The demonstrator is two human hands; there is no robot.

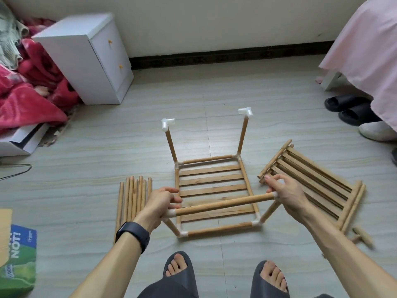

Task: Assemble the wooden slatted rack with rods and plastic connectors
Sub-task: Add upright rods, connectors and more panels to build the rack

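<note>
Both forearms reach forward and down from the bottom of the view, converging on the partly built rack point(211, 188), which stands on the floor point(214, 100) just ahead of the person's slippered feet. The left hand point(162, 201), a dark watch point(133, 234) on its wrist, is turned palm inward, its fingers curled over the left end of a horizontal rod point(223, 204), just at the left connector point(170, 213). The right hand point(283, 191) comes in from the opposite side, its thumb and lower fingers closed round the right connector point(274, 195), while the index finger lifts loosely above; how much of the fitting the palm covers is hard to tell. The rod spans the two near uprights above the slatted shelf. The two far uprights carry a white corner piece point(168, 123) each and have no rod between them. Loose rods point(133, 201) lie bundled left of the rack, near the left wrist; a second slatted panel point(311, 179) lies flat to the right, just behind the right hand.
</note>
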